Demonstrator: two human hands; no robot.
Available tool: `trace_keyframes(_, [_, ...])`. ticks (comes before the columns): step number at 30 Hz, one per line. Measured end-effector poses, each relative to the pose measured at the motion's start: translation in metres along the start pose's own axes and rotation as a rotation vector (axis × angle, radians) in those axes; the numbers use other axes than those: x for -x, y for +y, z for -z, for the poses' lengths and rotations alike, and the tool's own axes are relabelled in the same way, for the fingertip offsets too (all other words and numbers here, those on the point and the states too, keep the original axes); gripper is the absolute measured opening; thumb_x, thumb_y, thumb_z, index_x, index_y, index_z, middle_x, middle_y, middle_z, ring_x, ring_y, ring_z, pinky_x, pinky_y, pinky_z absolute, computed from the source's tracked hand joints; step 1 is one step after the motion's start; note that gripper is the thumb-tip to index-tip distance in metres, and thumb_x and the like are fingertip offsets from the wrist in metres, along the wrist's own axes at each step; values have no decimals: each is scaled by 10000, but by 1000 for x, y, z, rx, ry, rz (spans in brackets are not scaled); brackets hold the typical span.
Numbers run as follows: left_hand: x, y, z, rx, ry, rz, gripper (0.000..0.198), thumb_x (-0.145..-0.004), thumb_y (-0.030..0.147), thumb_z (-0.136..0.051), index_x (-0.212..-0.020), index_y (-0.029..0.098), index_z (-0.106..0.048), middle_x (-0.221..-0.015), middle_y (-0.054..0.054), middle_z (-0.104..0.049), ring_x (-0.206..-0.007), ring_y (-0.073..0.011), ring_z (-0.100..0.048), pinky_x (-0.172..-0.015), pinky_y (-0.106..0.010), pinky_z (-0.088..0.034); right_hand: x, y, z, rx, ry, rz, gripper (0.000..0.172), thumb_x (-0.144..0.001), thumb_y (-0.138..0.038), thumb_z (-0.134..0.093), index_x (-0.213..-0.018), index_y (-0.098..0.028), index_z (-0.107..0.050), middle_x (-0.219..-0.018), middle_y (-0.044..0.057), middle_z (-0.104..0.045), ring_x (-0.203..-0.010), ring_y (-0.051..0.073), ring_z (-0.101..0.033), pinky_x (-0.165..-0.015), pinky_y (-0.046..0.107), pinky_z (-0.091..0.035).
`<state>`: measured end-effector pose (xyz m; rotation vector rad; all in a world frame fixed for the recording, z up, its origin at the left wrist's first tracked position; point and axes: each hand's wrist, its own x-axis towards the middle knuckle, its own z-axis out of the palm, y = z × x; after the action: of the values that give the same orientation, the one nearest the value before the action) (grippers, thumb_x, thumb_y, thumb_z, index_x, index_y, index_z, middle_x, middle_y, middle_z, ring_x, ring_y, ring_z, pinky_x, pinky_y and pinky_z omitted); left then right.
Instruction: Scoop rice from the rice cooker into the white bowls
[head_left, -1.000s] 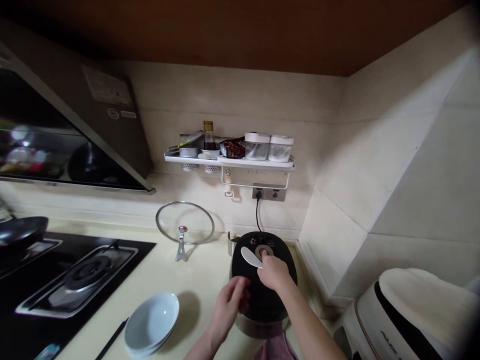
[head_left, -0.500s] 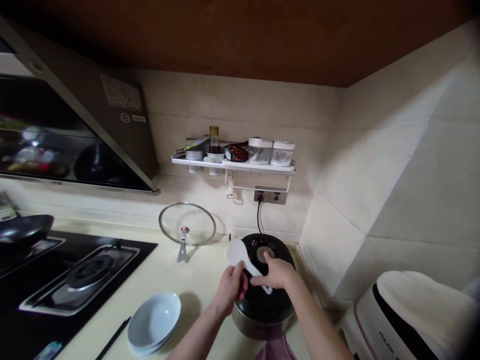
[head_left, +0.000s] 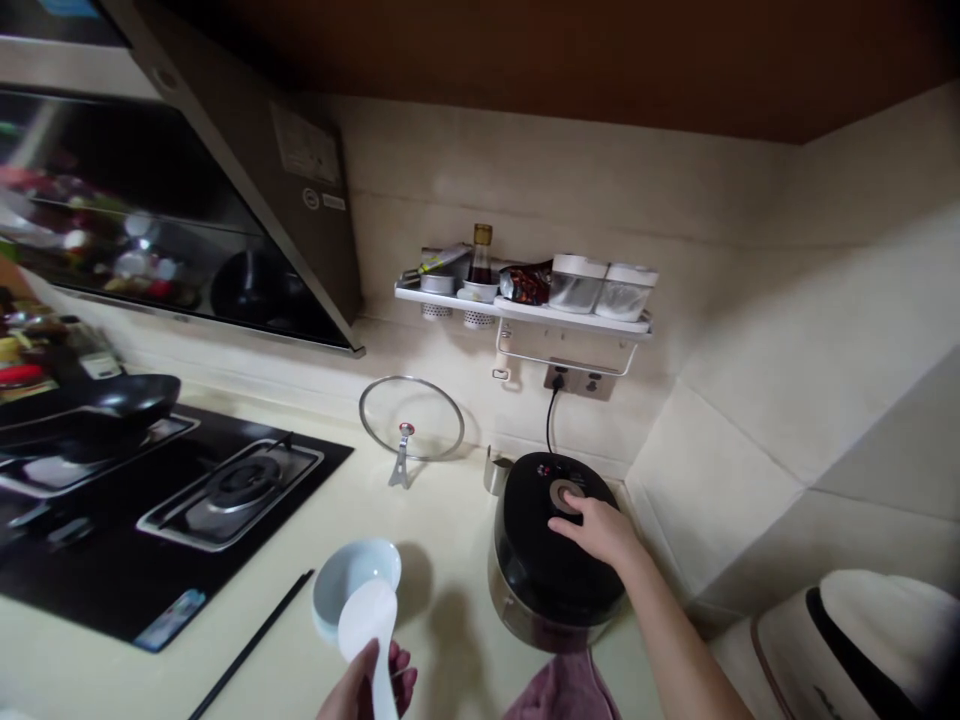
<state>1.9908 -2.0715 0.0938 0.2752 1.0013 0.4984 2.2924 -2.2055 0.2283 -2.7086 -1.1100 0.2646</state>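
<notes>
My left hand (head_left: 367,685) is closed around a white rice paddle (head_left: 366,620), its broad end in front of a pale blue bowl (head_left: 346,560). The bowl appears to sit on another. On the black lid of a rice cooker (head_left: 536,545), my right hand (head_left: 604,530) rests with a fingertip on the round button (head_left: 561,492) and its thumb held apart. Nothing is in this hand, though some of its fingers are hidden. The cooker's lid is down.
Black chopsticks (head_left: 255,640) lie left of the bowl. A glass lid (head_left: 412,420) leans on a stand by the wall, near a small metal cup (head_left: 497,472). The gas stove (head_left: 247,490) is at left, a purple cloth (head_left: 562,690) in front of the cooker, a white appliance (head_left: 780,650) at right.
My left hand has carried the rice paddle away from the cooker, left and down toward the bowl. My right hand stays at the lid button, its thumb now away from the paddle. The view has shifted left.
</notes>
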Motion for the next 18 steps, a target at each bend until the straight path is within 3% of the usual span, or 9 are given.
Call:
trace_keyframes(5, [17,10,-10,-62,-102,-48,146,-823,243,-599,-762,111,-610,-682,-94,-662,-615,-202,-672,-630,-307,-573,-2,-1,-3,130,32,-25,629,-784,-603,-534,-1304,-248,-546,-1186,126,-634,-1120,308,-562,-908,396,-428])
trace_keyframes(10, [18,3,-6,-127,-153,-48,134,-795,203,-643,-691,131,-596,-611,-53,-633,-542,-157,-623,-529,-254,-528,-4,-6,-7,257,124,-55,572,-769,-614,-558,-1243,-295,-603,-1123,133,-576,-1114,328,-504,-915,416,-397])
trace_keyframes(18, [14,7,4,-170,-179,-108,122,-700,140,-732,-671,126,-615,-623,-31,-625,-528,-127,-591,-516,-226,-503,-4,-5,-12,217,132,-80,522,-794,-600,-533,-1218,-308,-619,-1391,115,-421,-1267,356,-360,-960,454,-373])
